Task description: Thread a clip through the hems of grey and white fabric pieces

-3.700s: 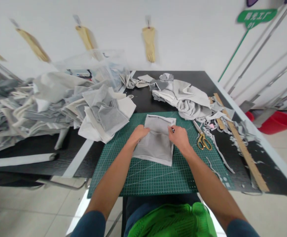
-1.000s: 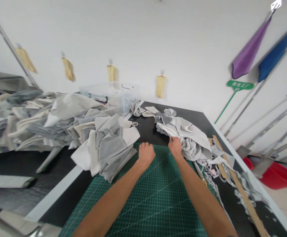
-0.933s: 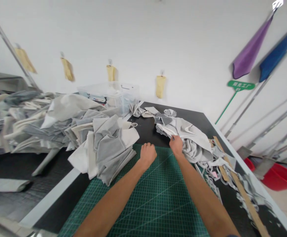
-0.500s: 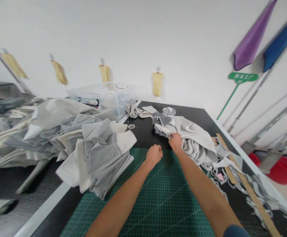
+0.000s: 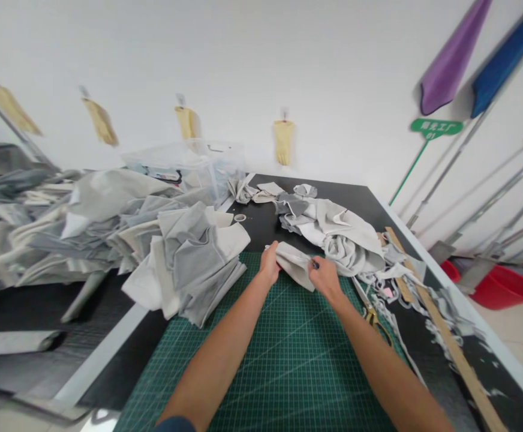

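Observation:
A folded off-white piece of fabric (image 5: 294,264) is stretched between my hands, just over the far part of the green cutting mat (image 5: 283,348). My left hand (image 5: 269,264) pinches its left end. My right hand (image 5: 325,277) is closed at its right end, and a small dark-tipped object (image 5: 315,264) of a kind I cannot make out pokes from the fingers. Behind my right hand lies a heap of light grey and white fabric (image 5: 342,222). Scissors with gold handles (image 5: 372,315) rest beside my right forearm.
Stacked grey and white fabric pieces (image 5: 198,258) overlap the mat's left edge. A clear plastic bin (image 5: 216,174) and a tape roll (image 5: 240,218) sit farther back. On the right are a wooden strip (image 5: 445,330) and fabric scraps (image 5: 462,324). Yellow gloves (image 5: 283,143) hang on the wall.
My right hand has drawn the folded fabric from the heap toward me over the mat. My left hand, previously holding nothing visible, now grips its other end. The scissors have come into view.

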Available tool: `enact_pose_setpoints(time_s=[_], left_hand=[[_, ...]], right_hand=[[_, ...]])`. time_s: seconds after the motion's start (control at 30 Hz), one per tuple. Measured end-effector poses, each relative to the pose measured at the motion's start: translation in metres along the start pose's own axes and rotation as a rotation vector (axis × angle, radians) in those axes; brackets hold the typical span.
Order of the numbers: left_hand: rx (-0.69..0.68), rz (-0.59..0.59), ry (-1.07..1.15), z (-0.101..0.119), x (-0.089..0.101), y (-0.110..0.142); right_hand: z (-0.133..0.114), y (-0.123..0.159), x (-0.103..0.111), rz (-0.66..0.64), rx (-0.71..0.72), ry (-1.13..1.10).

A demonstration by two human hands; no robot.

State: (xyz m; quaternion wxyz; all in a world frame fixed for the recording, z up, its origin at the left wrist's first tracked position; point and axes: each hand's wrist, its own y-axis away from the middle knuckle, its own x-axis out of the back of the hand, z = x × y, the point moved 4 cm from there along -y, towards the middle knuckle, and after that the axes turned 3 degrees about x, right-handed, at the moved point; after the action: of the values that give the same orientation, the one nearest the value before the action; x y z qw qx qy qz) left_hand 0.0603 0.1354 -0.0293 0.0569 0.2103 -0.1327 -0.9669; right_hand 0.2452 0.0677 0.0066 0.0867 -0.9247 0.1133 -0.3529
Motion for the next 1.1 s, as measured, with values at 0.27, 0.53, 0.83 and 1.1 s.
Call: enact_pose_setpoints(time_s=[0.27, 0.53, 0.83, 1.1], left_hand=[[0.058, -0.091, -0.163, -0.008, 0.025, 0.054], [0.019, -0.046, -0.374, -0.008, 0.053, 0.078], [0.117, -0.280, -0.272, -0.017, 0.053, 0.093], [0.153, -0.532, -0.099, -0.014, 0.038, 0.113]], right_hand=[[0.012, 0.057, 0.014, -0.078, -0.152, -0.443], [-0.030, 0.092, 0.006, -0.544, 0.094, -0.539], [-0.011, 0.096, -0.029, -0.308, -0.042, -0.345], [-0.019, 0.105, -0.030, -0.305, -0.050, -0.318]])
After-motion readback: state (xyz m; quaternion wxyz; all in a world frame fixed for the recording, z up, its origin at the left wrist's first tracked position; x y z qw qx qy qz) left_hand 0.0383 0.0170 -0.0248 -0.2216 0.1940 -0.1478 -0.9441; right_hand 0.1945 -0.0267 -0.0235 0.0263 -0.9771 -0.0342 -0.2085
